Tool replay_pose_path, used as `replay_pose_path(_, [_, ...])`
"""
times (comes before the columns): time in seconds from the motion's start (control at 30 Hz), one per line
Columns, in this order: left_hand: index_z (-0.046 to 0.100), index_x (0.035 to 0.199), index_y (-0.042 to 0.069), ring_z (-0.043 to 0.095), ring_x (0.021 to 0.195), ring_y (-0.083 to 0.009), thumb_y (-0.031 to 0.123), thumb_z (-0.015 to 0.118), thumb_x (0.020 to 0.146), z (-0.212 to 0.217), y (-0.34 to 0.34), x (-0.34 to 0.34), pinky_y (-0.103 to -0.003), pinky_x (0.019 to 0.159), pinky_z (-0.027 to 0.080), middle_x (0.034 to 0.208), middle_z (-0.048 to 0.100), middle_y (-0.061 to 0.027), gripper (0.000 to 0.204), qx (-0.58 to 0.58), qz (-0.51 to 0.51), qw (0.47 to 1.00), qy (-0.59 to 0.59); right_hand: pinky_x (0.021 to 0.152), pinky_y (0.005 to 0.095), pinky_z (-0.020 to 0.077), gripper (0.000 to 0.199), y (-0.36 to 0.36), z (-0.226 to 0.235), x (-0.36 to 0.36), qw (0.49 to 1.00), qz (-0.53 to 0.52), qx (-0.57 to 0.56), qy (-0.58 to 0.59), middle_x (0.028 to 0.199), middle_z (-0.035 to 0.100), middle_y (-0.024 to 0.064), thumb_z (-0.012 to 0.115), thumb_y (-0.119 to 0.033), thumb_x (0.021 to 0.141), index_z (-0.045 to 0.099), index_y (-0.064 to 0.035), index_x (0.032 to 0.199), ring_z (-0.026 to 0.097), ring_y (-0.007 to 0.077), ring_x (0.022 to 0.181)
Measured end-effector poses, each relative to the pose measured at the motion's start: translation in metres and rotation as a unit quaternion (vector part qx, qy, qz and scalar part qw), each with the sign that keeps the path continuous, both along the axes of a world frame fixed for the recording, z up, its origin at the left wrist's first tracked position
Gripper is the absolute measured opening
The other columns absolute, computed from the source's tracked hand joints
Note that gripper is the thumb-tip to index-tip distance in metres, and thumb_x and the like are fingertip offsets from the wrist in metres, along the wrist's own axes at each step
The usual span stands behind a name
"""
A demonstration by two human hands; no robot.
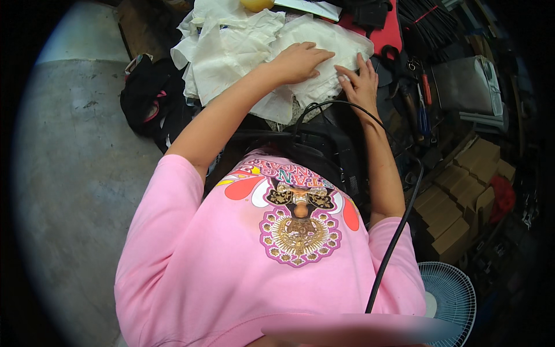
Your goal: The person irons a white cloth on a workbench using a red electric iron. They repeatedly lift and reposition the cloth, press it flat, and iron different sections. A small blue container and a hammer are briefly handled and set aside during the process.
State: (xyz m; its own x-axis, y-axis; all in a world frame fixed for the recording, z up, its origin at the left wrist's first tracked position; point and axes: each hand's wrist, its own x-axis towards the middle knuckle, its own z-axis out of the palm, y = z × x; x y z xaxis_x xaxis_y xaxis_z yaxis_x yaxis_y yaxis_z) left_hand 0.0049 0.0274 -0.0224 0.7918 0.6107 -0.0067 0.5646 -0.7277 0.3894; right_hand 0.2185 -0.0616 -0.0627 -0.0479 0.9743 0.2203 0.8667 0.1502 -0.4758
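Note:
A loose heap of thin white crumpled sheets covers the work surface ahead of me; whether they are cloth or paper I cannot tell. Across a white sheet on the right of the heap lies my left hand, palm down with its fingers stretched to the right. My right hand rests at that sheet's right edge, fingers spread and thumb toward the left hand. A small gap separates the two hands, and neither grips anything I can see. A black cable curves just in front of them.
Right of the sheets lie hand tools, among them a red-handled one and a blue-handled one. Cardboard boxes and a fan stand on my right. A black bag-like bundle is at the left, beside bare concrete floor.

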Motion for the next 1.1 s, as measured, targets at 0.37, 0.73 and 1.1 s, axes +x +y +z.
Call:
replay_pose_path(0.37, [0.031, 0.151, 0.021, 0.018, 0.147, -0.0331, 0.053, 0.057, 0.089, -0.040, 0.003, 0.033, -0.059, 0.116, 0.017, 0.159, 0.026, -0.0025, 0.074, 0.079, 0.054, 0.994, 0.054, 0.115, 0.0493, 0.0209, 0.043, 0.006, -0.007, 0.001, 0.984, -0.026, 0.053, 0.169, 0.154, 0.032, 0.0189, 0.056, -0.032, 0.094, 0.057, -0.0181, 0.134, 0.025, 0.0398, 0.142])
replay_pose_path(0.73, [0.032, 0.151, 0.021, 0.014, 0.149, -0.0293, 0.034, 0.048, 0.097, -0.053, 0.016, 0.021, -0.055, 0.118, 0.013, 0.160, 0.023, -0.0011, 0.058, 0.044, 0.017, 0.998, 0.028, 0.111, 0.0673, 0.0116, 0.059, 0.006, -0.019, -0.008, 0.980, -0.039, -0.044, -0.192, 0.159, 0.019, 0.0149, 0.043, -0.050, 0.098, 0.038, -0.0210, 0.148, 0.012, 0.0394, 0.147])
replay_pose_path(1.1, [0.037, 0.148, 0.020, 0.025, 0.146, -0.0250, 0.033, 0.046, 0.097, -0.056, 0.002, 0.017, -0.048, 0.117, 0.020, 0.157, 0.030, 0.0001, 0.054, 0.187, 0.034, 0.982, 0.007, 0.111, 0.0678, 0.0130, 0.038, -0.031, 0.020, 0.002, 0.987, 0.036, -0.018, -0.156, 0.153, 0.035, 0.0109, 0.055, -0.046, 0.093, 0.063, -0.0281, 0.125, 0.024, 0.0349, 0.144])
